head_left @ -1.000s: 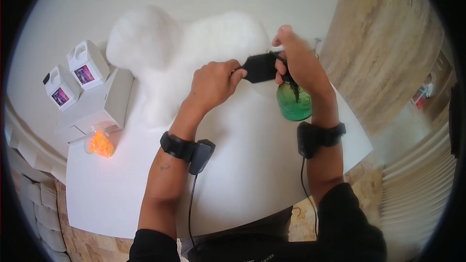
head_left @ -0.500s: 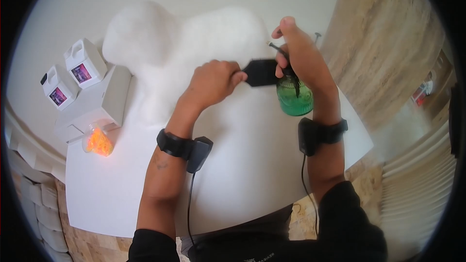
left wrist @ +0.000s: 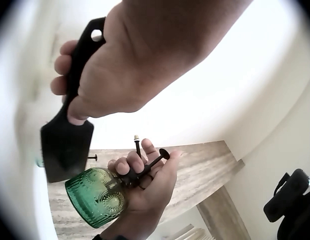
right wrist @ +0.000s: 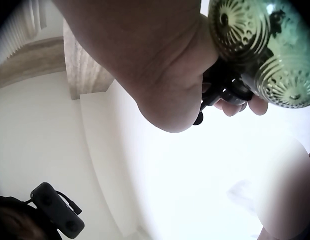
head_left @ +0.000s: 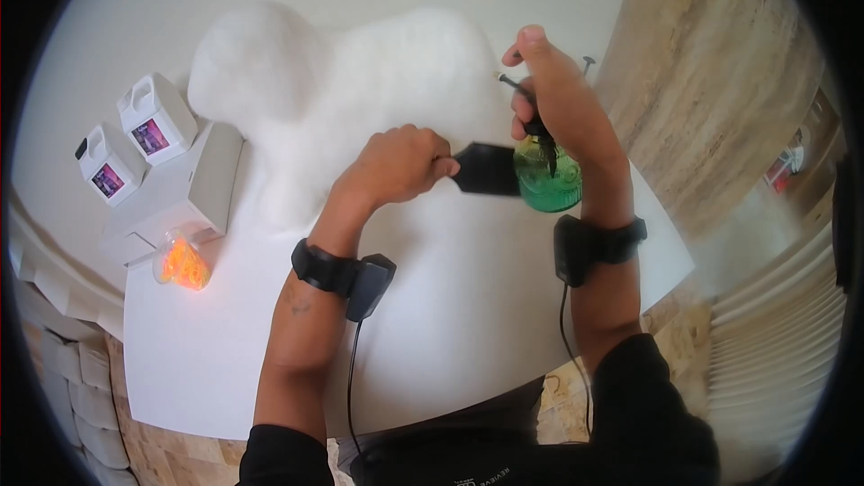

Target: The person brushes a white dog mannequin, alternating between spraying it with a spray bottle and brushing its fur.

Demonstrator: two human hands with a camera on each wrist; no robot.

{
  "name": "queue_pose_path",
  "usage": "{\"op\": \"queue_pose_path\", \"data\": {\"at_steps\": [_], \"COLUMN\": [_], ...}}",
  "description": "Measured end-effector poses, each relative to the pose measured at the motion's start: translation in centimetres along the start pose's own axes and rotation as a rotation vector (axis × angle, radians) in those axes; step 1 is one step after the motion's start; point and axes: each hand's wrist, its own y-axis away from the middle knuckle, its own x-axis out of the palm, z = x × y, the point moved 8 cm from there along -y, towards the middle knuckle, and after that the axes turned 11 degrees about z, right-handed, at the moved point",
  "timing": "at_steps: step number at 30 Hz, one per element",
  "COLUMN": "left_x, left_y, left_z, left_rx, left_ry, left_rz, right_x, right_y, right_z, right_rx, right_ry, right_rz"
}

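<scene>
In the head view my left hand (head_left: 400, 162) grips the handle of a flat black paddle brush (head_left: 488, 171), its head pointing right. The left wrist view shows the brush's smooth back (left wrist: 67, 152) and a hole at the handle's end. My right hand (head_left: 565, 99) holds a green glass spray bottle (head_left: 547, 182) by its black pump neck, fingers curled round it. The bottle's thin nozzle points up and left, toward a white fluffy dog-shaped figure (head_left: 405, 67). The brush head's right end meets the bottle's side in the head view. The brush's bristles are hidden.
Two white jugs (head_left: 157, 117) with purple labels stand on a white box (head_left: 184, 184) at the left. Before the box, a clear cup (head_left: 184, 263) of bright orange bits sits on the white table (head_left: 432, 324). A stone-patterned panel (head_left: 711, 63) is at the right.
The brush has come down toward me, from the pump's height to beside the bottle's body. The bottle has shifted slightly up, and its nozzle now shows clearly.
</scene>
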Motion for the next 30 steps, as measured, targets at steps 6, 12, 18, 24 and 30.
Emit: {"op": "queue_pose_path", "data": {"at_steps": [6, 12, 18, 24, 30], "left_x": [-3.7, -2.0, 0.5, -3.9, -1.7], "left_y": [1.1, 0.7, 0.1, 1.1, 1.7], "left_z": [0.8, 1.0, 1.1, 1.0, 2.9], "left_rx": [-0.041, -0.076, -0.06, -0.035, -0.137], "left_ry": [0.089, 0.002, -0.014, 0.127, -0.035], "left_rz": [-0.329, -0.152, 0.096, -0.286, 0.072], "right_x": [0.1, 0.9, 3.3, 5.1, 1.5], "right_y": [-0.2, 0.3, -0.3, -0.8, 1.1], "right_z": [-0.8, -0.2, -0.6, -0.1, -0.5], "right_rx": [0.063, 0.11, 0.021, -0.057, 0.127], "right_ry": [-0.01, -0.042, -0.102, -0.116, -0.093], "right_rz": [0.04, 0.039, 0.18, 0.28, -0.037]}}
